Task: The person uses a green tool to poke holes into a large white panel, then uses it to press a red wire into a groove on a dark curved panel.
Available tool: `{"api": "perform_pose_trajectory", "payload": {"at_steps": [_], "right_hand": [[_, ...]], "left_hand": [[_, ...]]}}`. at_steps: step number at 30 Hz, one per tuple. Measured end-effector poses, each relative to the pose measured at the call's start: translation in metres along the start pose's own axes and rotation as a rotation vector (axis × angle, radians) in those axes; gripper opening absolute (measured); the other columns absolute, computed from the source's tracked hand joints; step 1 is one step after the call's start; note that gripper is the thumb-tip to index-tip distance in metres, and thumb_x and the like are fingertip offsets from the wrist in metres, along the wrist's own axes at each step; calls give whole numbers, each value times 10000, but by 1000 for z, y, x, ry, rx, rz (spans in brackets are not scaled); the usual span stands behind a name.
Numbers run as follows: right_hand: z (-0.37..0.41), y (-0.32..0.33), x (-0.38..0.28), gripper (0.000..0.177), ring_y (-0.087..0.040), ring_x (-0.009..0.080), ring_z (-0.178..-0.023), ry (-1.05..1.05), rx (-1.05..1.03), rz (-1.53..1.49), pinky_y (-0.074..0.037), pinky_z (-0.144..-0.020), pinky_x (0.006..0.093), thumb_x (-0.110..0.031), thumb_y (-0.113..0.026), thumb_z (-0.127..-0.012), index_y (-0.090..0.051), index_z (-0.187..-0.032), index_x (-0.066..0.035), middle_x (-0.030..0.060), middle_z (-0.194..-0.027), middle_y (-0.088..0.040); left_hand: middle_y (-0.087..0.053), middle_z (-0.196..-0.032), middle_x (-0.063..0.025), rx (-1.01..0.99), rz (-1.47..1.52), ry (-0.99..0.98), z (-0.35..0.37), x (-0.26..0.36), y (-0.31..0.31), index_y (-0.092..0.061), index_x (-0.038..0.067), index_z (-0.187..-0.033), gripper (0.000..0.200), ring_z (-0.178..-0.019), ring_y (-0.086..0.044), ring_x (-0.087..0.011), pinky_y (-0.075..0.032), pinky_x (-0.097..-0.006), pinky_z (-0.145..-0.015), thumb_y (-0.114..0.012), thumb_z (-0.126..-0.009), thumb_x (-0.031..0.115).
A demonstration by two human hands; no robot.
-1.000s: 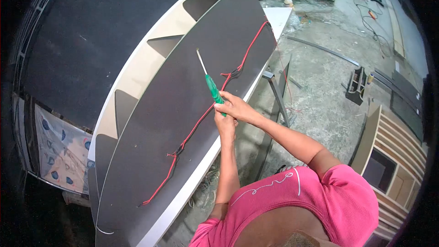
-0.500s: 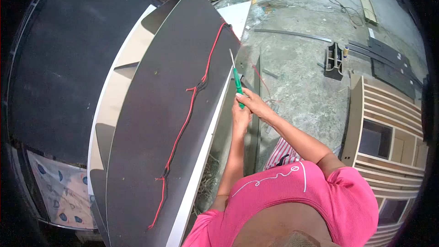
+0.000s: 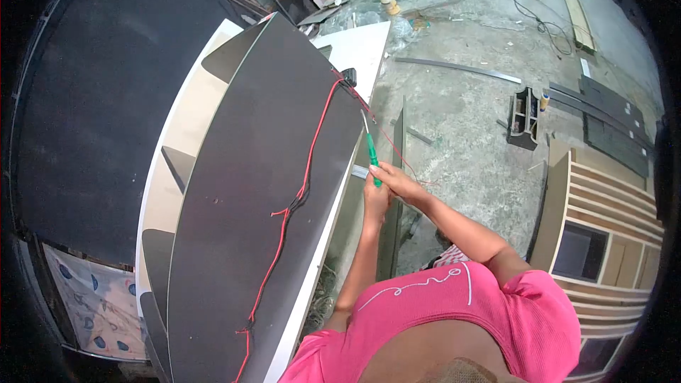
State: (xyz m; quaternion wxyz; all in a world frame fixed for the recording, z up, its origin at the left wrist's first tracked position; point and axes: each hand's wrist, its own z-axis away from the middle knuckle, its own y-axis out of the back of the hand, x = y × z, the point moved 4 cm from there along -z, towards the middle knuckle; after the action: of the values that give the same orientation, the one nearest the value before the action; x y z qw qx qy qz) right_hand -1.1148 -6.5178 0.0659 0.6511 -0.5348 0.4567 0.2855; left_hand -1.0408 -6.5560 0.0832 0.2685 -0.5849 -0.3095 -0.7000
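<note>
A screwdriver (image 3: 372, 147) with a green handle and thin metal shaft points away from me. My left hand (image 3: 376, 203) is closed around the lower end of its handle. Beside it, my right hand (image 3: 399, 183) has its thumb and fingers closed on the same handle. The tip is near the right edge of a large dark curved panel (image 3: 227, 241). Along this panel runs a red and black wire (image 3: 312, 142) with short branches. At its far end sits a small black box (image 3: 348, 76), with a thin red wire trailing toward the floor.
White board (image 3: 365, 46) lies under the panel. On the concrete floor stand a dark tool caddy (image 3: 523, 119) and a glue bottle (image 3: 389, 3). Metal strips (image 3: 457, 69), dark boards (image 3: 616, 124) and a cable lie around. A slatted cabinet (image 3: 603, 227) is at right.
My viewpoint has moved forward along the panel, so the panel and wire sit lower in view. The black box has come into view. Both hands still grip the screwdriver.
</note>
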Motion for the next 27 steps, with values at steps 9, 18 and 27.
{"api": "perform_pose_trajectory", "payload": {"at_steps": [9,18,27], "right_hand": [[-43,24,-17,455,-521,96,-706,-154,-89,31,-441,-564,242,-432,-470,-897,-457,-1103,-26,28,-856,-504],[-61,43,12,633,-475,99,-780,-124,-34,206,-410,-622,238,-477,-513,-858,-403,-1243,13,52,-961,-506],[-48,34,-19,729,-532,238,-996,-73,-226,235,-442,-801,337,-442,-600,-808,-316,-1286,30,192,-1065,-546]], "left_hand": [[-514,-667,4,207,-30,183,-49,-6,1,-485,57,-1129,270,-479,-444,-57,-312,-216,-389,-489,-899,200],[-568,-859,-46,190,-99,202,-56,-25,3,-494,34,-1140,294,-760,-527,-115,-440,-261,-629,-531,-868,137],[-540,-1171,-145,70,-304,-28,-40,-23,14,-289,113,-1375,637,-1087,-507,-202,-411,-310,-889,-611,-826,138]]}}
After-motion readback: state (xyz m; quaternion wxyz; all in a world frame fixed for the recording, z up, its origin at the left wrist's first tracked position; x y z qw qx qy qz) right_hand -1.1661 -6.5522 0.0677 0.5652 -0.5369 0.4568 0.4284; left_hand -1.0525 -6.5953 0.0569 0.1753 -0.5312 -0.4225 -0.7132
